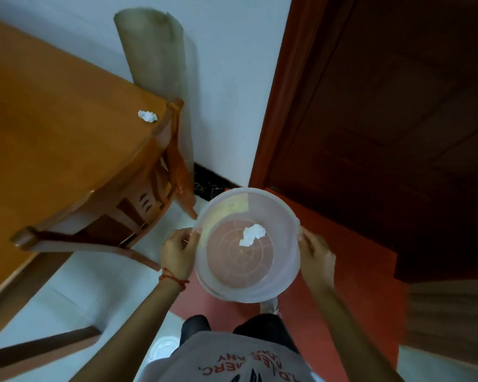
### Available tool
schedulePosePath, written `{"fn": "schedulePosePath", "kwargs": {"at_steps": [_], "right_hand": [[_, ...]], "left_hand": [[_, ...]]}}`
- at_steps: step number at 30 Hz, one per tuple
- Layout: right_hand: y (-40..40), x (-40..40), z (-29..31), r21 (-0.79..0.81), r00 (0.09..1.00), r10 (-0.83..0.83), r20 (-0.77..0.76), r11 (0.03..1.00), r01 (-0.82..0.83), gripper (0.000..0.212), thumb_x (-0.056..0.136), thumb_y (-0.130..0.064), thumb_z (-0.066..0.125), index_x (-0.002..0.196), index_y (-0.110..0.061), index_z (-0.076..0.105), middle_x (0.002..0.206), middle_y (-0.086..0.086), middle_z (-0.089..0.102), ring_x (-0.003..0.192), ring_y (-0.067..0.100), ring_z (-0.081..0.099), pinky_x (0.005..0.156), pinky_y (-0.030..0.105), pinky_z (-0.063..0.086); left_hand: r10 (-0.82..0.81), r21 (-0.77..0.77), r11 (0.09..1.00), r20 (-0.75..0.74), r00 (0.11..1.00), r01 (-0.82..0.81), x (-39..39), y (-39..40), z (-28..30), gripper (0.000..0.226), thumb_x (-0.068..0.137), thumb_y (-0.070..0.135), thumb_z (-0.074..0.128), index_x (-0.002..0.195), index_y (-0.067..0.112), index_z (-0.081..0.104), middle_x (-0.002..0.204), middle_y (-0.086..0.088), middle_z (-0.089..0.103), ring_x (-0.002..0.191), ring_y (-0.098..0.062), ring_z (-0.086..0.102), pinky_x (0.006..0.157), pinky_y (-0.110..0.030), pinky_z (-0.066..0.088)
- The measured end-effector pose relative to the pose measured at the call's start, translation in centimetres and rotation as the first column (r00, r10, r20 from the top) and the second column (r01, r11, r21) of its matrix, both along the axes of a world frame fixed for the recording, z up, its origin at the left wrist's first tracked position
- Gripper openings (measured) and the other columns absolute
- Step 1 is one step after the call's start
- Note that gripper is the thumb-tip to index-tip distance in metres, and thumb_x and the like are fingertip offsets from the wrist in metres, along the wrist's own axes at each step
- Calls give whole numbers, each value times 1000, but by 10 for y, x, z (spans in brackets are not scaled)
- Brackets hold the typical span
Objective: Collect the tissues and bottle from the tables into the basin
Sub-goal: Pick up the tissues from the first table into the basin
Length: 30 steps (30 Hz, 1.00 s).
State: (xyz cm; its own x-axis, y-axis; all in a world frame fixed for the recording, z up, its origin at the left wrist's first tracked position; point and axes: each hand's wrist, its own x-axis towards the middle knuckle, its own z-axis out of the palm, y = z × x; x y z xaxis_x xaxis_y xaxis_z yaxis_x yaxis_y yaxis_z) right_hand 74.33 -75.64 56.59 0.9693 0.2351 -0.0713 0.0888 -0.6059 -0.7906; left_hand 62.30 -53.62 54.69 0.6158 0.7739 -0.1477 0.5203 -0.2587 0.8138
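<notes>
I hold a translucent plastic basin (284, 274) in front of me with both hands. My left hand (178, 250) grips its left rim and my right hand (316, 253) grips its right rim. One crumpled white tissue (251, 234) lies on the basin's bottom. Another crumpled white tissue (147, 116) sits on the wooden table (53, 128) near its far right corner, up and to the left of the basin. No bottle is in view.
A wooden chair (127, 216) is tucked under the table's right side, close to my left hand. A rolled mat (160, 56) leans on the white wall behind the table. A dark wooden door (384, 106) stands to the right, with red floor beneath the basin.
</notes>
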Motion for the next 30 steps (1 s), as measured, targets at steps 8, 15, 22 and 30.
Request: {"fn": "schedulePosePath", "kwargs": {"at_steps": [8, 15, 22, 30], "right_hand": [[17, 123, 10, 17, 970, 242, 36, 970, -242, 29, 88, -7, 52, 115, -11, 61, 108, 11, 65, 92, 15, 57, 77, 24, 40], [55, 185, 6, 32, 943, 333, -24, 943, -332, 27, 88, -9, 52, 114, -9, 62, 115, 13, 63, 103, 21, 56, 83, 27, 39], [113, 235, -4, 0, 903, 429, 20, 903, -429, 28, 88, -7, 52, 115, -6, 60, 114, 14, 63, 99, 15, 54, 80, 23, 38], [153, 280, -11, -21, 852, 524, 25, 852, -523, 28, 88, -7, 54, 115, -7, 61, 113, 15, 64, 100, 19, 56, 83, 26, 40]], "left_hand": [[258, 65, 964, -27, 966, -256, 65, -26, 7, 25, 87, 21, 52, 89, 3, 68, 84, -17, 64, 75, -23, 52, 70, -36, 44], [403, 43, 915, -46, 914, -401, 109, -14, 11, 27, 88, 25, 50, 91, 5, 67, 86, -15, 64, 79, -23, 54, 76, -43, 50], [467, 33, 884, -20, 884, -466, 150, 26, 7, 26, 88, 21, 50, 91, 1, 66, 85, -18, 64, 79, -25, 53, 71, -36, 42], [527, 44, 850, -44, 849, -526, 179, 46, 7, 41, 86, 31, 42, 90, -2, 66, 85, -25, 64, 75, -26, 49, 69, -32, 34]]}}
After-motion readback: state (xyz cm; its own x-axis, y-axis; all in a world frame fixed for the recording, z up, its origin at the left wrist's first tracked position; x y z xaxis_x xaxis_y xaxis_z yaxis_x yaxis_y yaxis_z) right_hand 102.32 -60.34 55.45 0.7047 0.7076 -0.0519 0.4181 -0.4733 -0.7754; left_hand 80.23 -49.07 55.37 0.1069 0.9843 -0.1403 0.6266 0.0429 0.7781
